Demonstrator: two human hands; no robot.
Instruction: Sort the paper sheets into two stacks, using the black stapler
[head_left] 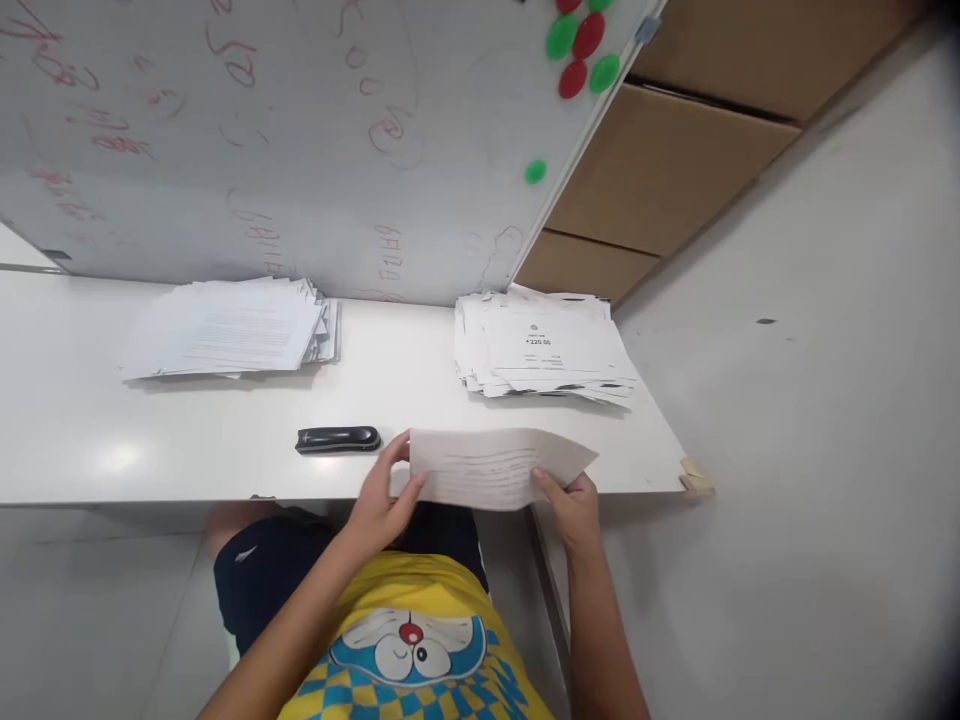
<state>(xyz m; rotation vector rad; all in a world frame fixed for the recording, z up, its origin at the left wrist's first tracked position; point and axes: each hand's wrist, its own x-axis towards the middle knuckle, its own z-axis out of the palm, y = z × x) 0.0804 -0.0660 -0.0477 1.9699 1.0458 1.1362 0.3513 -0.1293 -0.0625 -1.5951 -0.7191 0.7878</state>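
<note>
A sheet of paper with lines of print is held up at the front edge of the white table, slightly curved. My left hand pinches its left end between thumb and fingers. At the lower right, my right hand grips the same sheet, thumb on the printed face and fingers behind. Just left of my left hand lies a black stapler, untouched. Beyond the sheet, to the right, sits a messy stack of papers; its top one reads 220.00. Another paper stack rests at the back left.
A whiteboard with red writing stands along the back of the table. Red and green magnets cling to it. Cardboard boxes are behind it on the right, beside a pale wall. The table's front right corner has tape.
</note>
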